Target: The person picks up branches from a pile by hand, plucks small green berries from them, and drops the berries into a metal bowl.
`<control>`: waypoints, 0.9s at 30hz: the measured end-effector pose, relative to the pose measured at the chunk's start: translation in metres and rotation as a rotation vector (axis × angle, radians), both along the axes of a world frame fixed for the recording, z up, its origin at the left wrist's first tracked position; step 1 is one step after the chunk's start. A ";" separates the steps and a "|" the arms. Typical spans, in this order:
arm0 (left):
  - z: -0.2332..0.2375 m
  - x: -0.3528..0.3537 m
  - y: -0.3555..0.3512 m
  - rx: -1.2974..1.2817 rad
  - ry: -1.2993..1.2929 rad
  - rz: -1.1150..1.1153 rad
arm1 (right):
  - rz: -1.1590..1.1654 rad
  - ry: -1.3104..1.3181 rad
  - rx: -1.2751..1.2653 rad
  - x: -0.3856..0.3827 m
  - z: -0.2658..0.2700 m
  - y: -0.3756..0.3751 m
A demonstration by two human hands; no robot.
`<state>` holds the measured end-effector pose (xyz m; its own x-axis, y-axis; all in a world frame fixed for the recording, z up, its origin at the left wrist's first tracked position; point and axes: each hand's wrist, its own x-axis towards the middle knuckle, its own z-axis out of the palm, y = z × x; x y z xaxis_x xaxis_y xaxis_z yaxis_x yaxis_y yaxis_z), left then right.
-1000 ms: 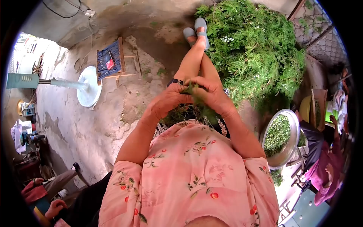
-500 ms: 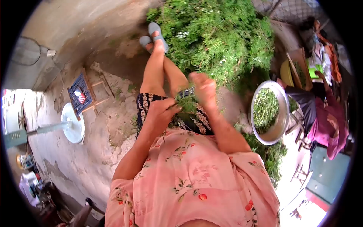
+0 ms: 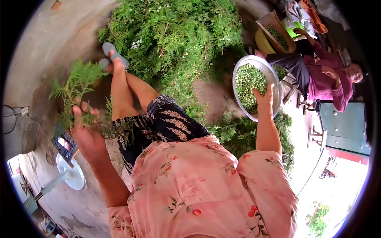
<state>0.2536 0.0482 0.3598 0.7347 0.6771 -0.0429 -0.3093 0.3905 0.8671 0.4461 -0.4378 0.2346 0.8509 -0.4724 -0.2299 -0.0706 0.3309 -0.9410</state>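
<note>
My left hand (image 3: 85, 131), out at the left, is closed around a leafy green sprig (image 3: 81, 77) whose flat, feathery fronds rise above the fingers and trail beside the wrist. At the right, my right hand (image 3: 265, 99) is over the near rim of a metal basin (image 3: 276, 75), thumb spread from the fingers, with nothing visible in it. Small pale-green cones or berries (image 3: 250, 85) fill much of the basin. A big heap of cut evergreen branches (image 3: 178, 43) lies beyond my crossed legs, some bearing pale cones.
More branches (image 3: 234, 133) lie below the basin. At the right sits a person in a purple top (image 3: 323, 79), near a tilted box (image 3: 278, 29) and a yellow tub (image 3: 262, 41). A small stool (image 3: 65, 144) and a white fan base (image 3: 73, 174) stand at the left.
Both hands were together over my lap with greenery. My left hand has moved out left with the sprig, my right hand right to the basin. The view has also shifted.
</note>
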 end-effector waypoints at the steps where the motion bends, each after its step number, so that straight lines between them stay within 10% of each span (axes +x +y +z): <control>1: 0.005 0.007 -0.005 -0.139 0.074 0.122 | 0.025 -0.016 -0.162 0.002 -0.013 -0.024; 3: -0.014 0.013 0.003 -0.355 0.006 0.070 | 0.021 -0.087 -1.032 0.003 -0.039 -0.068; 5: -0.034 0.010 0.011 -0.509 -0.198 -0.237 | 0.154 0.394 -1.149 -0.002 -0.030 -0.084; 7: -0.046 0.015 0.012 -0.641 -0.295 -0.359 | 0.240 0.280 -2.117 0.021 -0.110 -0.186; 13: -0.051 0.031 -0.014 -0.545 -0.148 -0.053 | -0.171 0.770 -1.658 0.038 -0.097 -0.175; 15: -0.054 0.032 -0.015 -0.553 -0.172 -0.024 | 0.285 0.606 -2.325 0.055 -0.104 -0.159; 17: -0.065 0.033 -0.017 -0.544 -0.123 -0.093 | 0.281 0.095 -1.112 0.032 -0.048 -0.029; 19: -0.065 0.038 -0.031 -0.541 -0.098 -0.118 | 0.574 -0.293 -1.247 -0.010 0.029 0.109; 22: -0.068 0.049 -0.049 -0.554 0.011 -0.012 | 1.091 0.103 -0.378 -0.065 0.076 0.224; 23: -0.070 0.051 -0.053 -0.556 0.007 -0.024 | 1.169 -0.644 -1.114 -0.078 0.066 0.244; 27: -0.076 0.052 -0.056 -0.610 -0.039 -0.051 | 1.292 -0.547 -0.894 -0.096 0.054 0.287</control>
